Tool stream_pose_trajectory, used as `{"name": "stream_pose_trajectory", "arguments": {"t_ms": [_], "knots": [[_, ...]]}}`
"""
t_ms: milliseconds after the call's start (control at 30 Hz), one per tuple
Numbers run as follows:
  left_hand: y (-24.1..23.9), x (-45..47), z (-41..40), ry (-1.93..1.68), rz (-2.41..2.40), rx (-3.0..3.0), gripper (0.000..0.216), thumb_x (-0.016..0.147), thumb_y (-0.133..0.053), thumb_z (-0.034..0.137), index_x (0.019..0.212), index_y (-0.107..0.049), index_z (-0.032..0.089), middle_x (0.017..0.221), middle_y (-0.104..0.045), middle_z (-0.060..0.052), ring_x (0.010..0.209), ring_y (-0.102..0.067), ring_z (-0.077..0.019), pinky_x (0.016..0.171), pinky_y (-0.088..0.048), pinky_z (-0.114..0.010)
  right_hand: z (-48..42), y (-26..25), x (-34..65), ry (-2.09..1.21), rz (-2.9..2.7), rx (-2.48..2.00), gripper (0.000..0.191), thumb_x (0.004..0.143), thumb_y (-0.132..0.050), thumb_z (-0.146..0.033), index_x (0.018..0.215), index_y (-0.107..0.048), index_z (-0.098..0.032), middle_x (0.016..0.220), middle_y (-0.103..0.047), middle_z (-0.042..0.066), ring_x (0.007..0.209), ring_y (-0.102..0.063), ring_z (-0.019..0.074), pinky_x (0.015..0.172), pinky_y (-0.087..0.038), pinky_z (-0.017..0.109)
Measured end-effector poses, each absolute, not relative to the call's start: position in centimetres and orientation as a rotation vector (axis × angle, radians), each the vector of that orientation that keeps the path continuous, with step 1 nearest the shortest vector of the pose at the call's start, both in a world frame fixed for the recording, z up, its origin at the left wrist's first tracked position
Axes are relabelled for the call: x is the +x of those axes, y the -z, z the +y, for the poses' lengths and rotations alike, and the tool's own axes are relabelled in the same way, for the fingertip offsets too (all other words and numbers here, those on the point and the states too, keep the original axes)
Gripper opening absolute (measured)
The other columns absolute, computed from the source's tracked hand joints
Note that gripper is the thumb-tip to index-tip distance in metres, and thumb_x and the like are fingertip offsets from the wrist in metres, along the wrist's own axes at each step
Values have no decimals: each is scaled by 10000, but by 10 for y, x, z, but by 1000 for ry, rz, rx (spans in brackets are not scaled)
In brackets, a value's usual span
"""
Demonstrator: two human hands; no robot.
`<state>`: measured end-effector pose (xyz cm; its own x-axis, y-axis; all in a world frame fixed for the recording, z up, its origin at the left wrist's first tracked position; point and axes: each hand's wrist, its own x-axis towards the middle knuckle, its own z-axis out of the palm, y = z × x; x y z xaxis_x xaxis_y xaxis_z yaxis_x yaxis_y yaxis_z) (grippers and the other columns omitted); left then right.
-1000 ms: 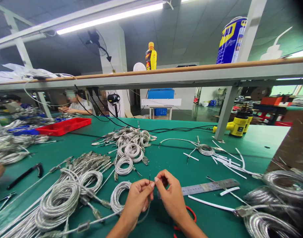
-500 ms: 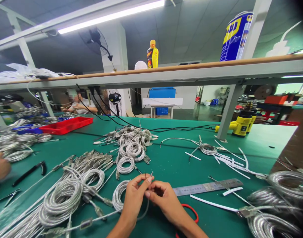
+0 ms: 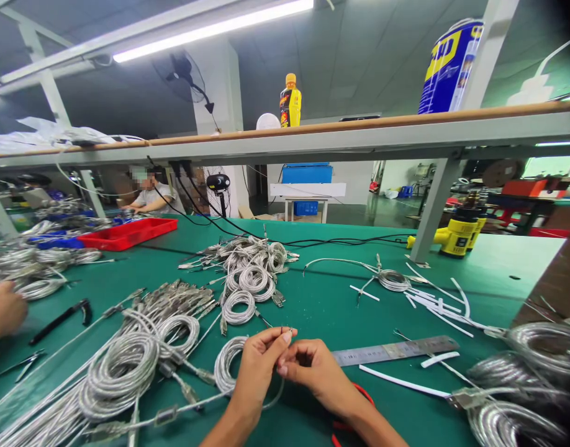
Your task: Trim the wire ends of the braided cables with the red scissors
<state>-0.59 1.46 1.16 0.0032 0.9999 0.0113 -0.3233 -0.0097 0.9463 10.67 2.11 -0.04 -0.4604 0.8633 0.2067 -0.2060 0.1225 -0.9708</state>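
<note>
My left hand is closed in a pinch, with the thin end of a cable at its fingertips. My right hand is closed beside it, thumb and forefinger together on the same cable; the exact grip is partly hidden. A length of that clear-jacketed cable loops down below the hands. Left of my left hand lies a coiled silver cable. A steel ruler lies to the right of my right hand, and a red handle shows partly under my right forearm.
Silver USB cables pile at left and centre, with more coils at right. White tube pieces lie scattered. Black-handled pliers and a co-worker's hand are at left. A shelf crosses above the red tray.
My hands stay pinched together and have shifted slightly to the right in view. The dark wire tips at my fingers show less. The co-worker's hand at left has moved slightly.
</note>
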Motion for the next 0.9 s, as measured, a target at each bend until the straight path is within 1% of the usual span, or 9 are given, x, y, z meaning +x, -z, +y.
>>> {"name": "stream_pose_trajectory", "arguments": {"t_ms": [67, 167, 233, 333, 433, 567, 700, 800, 900], "knots": [[-10, -6, 15, -1326, 949, 991, 201, 586, -655, 300, 671, -656, 118, 532, -568, -4, 478, -475, -78, 482, -388, -185, 21, 0, 106, -1505, -1519, -666, 193, 564, -675, -316, 619, -614, -142, 565, -531, -26, 533, -428, 84, 556, -357, 209], [-9, -6, 16, -1304, 934, 1006, 202, 585, -656, 297, 665, -652, 111, 482, -532, 11, 476, -468, -76, 515, -404, -195, 22, 1, 106, -1516, -1561, -646, 212, 590, -654, -334, 659, -607, -139, 584, -518, -26, 545, -423, 83, 560, -356, 208], [-11, -6, 16, -1300, 939, 987, 208, 579, -660, 304, 652, -642, 109, 447, -485, 33, 436, -430, -55, 479, -389, -175, 23, 2, 108, -1501, -1592, -653, 226, 610, -640, -330, 716, -597, -135, 621, -514, -23, 560, -415, 81, 560, -349, 204], [-16, -7, 14, -1295, 984, 976, 236, 585, -652, 329, 661, -623, 108, 386, -367, 85, 334, -268, -1, 343, -251, -115, 25, 1, 115, -1404, -1663, -762, 221, 617, -629, -309, 741, -570, -135, 623, -491, -31, 551, -390, 75, 523, -321, 187], [-18, -9, 15, -1266, 993, 1022, 271, 602, -630, 366, 693, -601, 112, 371, -298, 112, 305, -144, 15, 299, -102, -113, 24, -8, 128, -1245, -1830, -992, 147, 636, -592, -286, 661, -563, -144, 548, -467, -43, 513, -383, 77, 474, -290, 182], [-14, -12, 17, -1265, 963, 1066, 267, 636, -583, 388, 696, -560, 129, 353, -317, 115, 277, -134, 8, 278, -83, -122, 13, -35, 142, -786, -2201, -1489, 18, 547, -604, -179, 546, -587, -177, 527, -556, -16, 510, -467, 120, 451, -269, 208], [-12, -13, 18, -1282, 969, 1126, 233, 686, -522, 366, 689, -530, 133, 338, -387, 97, 244, -170, 4, 259, -109, -118, -6, -54, 143, -289, -2503, -1910, 237, 467, -530, -6, 579, -633, -188, 628, -645, 60, 593, -567, 211, 469, -278, 246], [-13, -13, 18, -1275, 982, 1158, 213, 704, -499, 343, 685, -519, 131, 337, -416, 88, 233, -181, 4, 258, -109, -116, -14, -52, 140, -181, -2624, -2026, 334, 446, -523, 30, 686, -646, -166, 691, -653, 110, 649, -593, 258, 508, -331, 272], [-14, -13, 18, -1269, 977, 1154, 206, 695, -502, 340, 674, -515, 135, 323, -394, 95, 236, -172, 1, 259, -103, -118, -17, -42, 137, -123, -2622, -2023, 377, 435, -540, 35, 749, -638, -148, 709, -649, 129, 689, -597, 272, 594, -373, 306]]}}
